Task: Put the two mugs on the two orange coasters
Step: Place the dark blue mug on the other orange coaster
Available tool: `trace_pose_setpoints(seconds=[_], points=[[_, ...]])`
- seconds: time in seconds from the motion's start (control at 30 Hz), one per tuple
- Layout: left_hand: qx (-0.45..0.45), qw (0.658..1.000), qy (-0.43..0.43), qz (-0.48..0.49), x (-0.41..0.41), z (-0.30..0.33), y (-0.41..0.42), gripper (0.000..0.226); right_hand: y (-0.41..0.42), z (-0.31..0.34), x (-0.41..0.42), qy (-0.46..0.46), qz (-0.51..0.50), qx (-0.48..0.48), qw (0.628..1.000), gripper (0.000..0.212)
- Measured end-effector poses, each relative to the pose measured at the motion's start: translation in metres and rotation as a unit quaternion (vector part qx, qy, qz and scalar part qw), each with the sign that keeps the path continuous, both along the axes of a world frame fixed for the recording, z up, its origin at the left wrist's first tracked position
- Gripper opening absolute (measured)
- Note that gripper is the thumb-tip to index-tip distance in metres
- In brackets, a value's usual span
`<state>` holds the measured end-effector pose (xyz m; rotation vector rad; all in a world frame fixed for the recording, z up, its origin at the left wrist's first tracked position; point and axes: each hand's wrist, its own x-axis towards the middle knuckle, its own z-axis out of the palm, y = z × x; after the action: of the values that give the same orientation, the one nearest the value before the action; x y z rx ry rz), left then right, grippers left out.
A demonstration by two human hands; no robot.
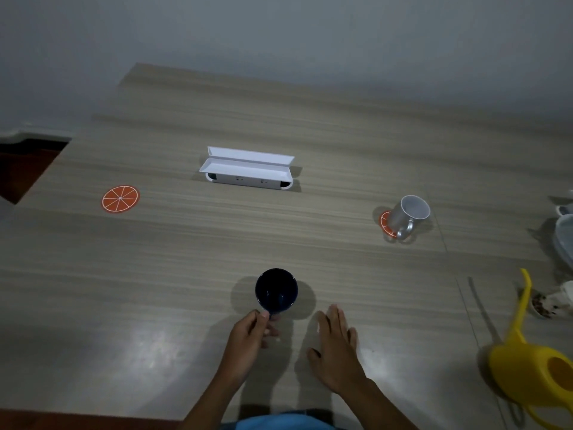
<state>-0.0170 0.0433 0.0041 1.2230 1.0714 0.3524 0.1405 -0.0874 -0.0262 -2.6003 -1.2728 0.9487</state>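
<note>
While the dark mug waited near the table's front edge, the scene stood as follows.

Left hand: the left hand point(252, 332) was curled, its thumb and fingers pinched on the handle of the dark blue mug point(276, 290).
Right hand: the right hand point(336, 346) lay flat and spread on the table point(186, 259), palm down, just right of that mug and holding nothing.
Dark blue mug: it stood upright with its mouth up, near the front middle of the table; whether it was lifted or resting could not be told for certain, though its shadow lay close beneath it.
Silver mug: the silver mug point(407, 214) sat well off to the right, on the right orange coaster point(385, 223), whose edge peeked out at its left; its handle pointed toward the person.
Left coaster: the left orange coaster point(120, 199) lay bare, well apart from the dark mug, far to the left.
Other things: a white box point(246, 169) stood mid-table; a yellow watering can point(539, 364) and some dishes point(566, 234) crowded the right edge.
Progress: about half done, by my judgement, since one mug was placed on its coaster.
Remaining: the dark mug had yet to be carried left and set down on the empty coaster.
</note>
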Motion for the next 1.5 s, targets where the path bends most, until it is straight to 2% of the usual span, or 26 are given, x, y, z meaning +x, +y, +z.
trace_pose_setpoints(seconds=[0.27,0.53,0.73,1.0,1.13,1.5], points=[[0.01,0.995,-0.035,0.089,-0.036,0.001,0.035,0.034,0.048,0.006,-0.06,-0.003,0.108,-0.007,0.994,0.08],[0.059,0.982,-0.045,0.172,-0.103,-0.01,0.116,0.035,0.135,-0.002,-0.1,-0.04,0.183,-0.003,0.982,0.087],[0.089,0.969,-0.065,0.22,-0.136,-0.01,0.179,0.034,0.192,-0.005,-0.127,-0.045,0.131,-0.016,0.99,0.092],[0.121,0.961,-0.062,0.243,-0.149,-0.009,0.245,0.034,0.191,-0.021,-0.13,-0.069,0.12,-0.015,0.99,0.093],[0.12,0.957,-0.059,0.256,-0.144,-0.006,0.276,0.04,0.192,-0.024,-0.128,-0.064,0.118,-0.019,0.991,0.093],[0.103,0.939,-0.05,0.324,-0.118,-0.005,0.37,0.036,0.192,-0.031,-0.127,-0.066,0.102,-0.033,0.992,0.094]])
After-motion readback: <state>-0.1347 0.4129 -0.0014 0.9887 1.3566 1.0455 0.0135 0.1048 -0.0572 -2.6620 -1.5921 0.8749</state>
